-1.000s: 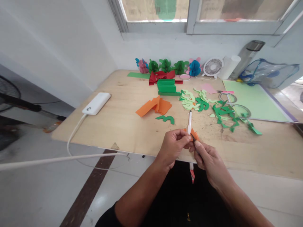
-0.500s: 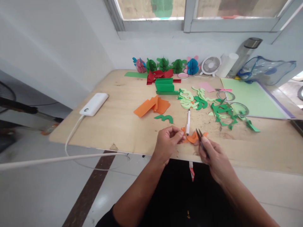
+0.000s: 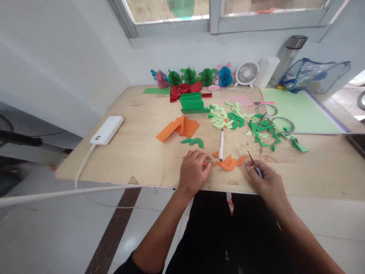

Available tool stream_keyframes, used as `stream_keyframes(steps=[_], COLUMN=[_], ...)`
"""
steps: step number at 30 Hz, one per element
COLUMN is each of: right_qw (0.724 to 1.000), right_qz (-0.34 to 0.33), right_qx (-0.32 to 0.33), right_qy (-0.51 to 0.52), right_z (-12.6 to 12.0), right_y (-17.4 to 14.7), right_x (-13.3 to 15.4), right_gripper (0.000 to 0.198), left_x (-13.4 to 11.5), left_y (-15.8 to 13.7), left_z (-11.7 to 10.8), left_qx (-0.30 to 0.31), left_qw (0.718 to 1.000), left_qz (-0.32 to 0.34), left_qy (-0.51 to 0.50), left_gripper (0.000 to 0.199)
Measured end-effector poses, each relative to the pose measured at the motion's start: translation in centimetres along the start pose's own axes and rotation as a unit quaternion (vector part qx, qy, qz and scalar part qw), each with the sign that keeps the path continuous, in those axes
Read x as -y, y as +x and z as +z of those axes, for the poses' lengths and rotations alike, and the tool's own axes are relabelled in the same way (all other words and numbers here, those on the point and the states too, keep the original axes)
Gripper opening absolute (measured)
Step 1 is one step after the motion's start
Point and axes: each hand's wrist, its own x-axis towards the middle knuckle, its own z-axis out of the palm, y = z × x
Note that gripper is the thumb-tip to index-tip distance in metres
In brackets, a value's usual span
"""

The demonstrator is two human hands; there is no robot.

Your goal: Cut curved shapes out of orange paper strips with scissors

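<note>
My left hand [image 3: 194, 170] lies low on the tabletop, thumb and fingers apart, touching a small orange paper piece that they partly cover. To its right, cut orange paper pieces [image 3: 227, 163] with curved edges rest near the front edge. My right hand [image 3: 265, 179] is closed around small dark scissors [image 3: 255, 164], whose blades are together and point up and left, apart from the paper. A white marker [image 3: 221, 145] lies between the hands, its lower tip by the orange pieces. A wavy green paper shape [image 3: 192, 142] is just beyond my left hand.
Orange sheets [image 3: 179, 127], folded green paper [image 3: 191, 102], pale green cut shapes [image 3: 219, 116] and green scraps [image 3: 265, 131] lie farther back. A white power bank [image 3: 107, 130] with a cable sits left. Honeycomb paper figures [image 3: 189, 75] and a small fan [image 3: 247, 73] line the wall.
My left hand has loosened its pinch and lowered to the table, slightly left. My right hand has drawn the scissors right, away from the orange paper, and their blades have closed.
</note>
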Motion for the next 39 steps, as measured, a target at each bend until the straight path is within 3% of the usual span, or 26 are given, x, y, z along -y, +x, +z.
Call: stream_keyframes(steps=[3,7,13,18,24,27,32,36,39], right_qw=[1.000,0.997,0.964,0.928,0.915,0.915,0.921,0.927,0.923], right_qz=[-0.005,-0.041,-0.125,-0.137,-0.159,-0.163,-0.172,-0.179,-0.187], right_qx=[0.003,0.020,0.068,0.142,0.180,0.185,0.180,0.178,0.185], right_qy=[-0.029,-0.056,-0.226,-0.316,-0.323,-0.319,-0.298,-0.279,-0.282], right_z=[0.1,0.3,0.8,0.6,0.3,0.0,-0.1,-0.1,-0.1], right_y=[0.0,0.6,3.5,5.0,5.1,5.1,5.0,4.8,4.9], right_x=[-0.2,-0.3,-0.6,-0.1,0.3,0.3,-0.1,-0.2,-0.2], right_gripper=[0.029,0.029,0.029,0.017,0.010,0.010,0.012,0.014,0.017], left_x=[-0.2,-0.5,-0.3,-0.1,-0.2,0.2,1.4,1.9,1.7], left_y=[0.3,1.0,1.4,1.2,0.1,0.2,1.6,3.1,4.1], left_z=[-0.3,-0.7,-0.7,-0.8,-2.9,-4.0,-3.3,-1.9,-1.8], left_qx=[0.070,0.130,0.159,0.174,0.187,0.165,0.143,0.179,0.221], left_qw=[0.990,0.971,0.962,0.962,0.973,0.983,0.982,0.971,0.955], left_qz=[0.045,0.077,0.100,0.104,0.108,0.080,0.020,0.081,0.111], left_qy=[0.110,0.183,0.199,0.184,0.084,0.032,0.118,0.139,0.167], left_gripper=[0.011,0.008,0.009,0.009,0.011,0.011,0.008,0.033,0.018])
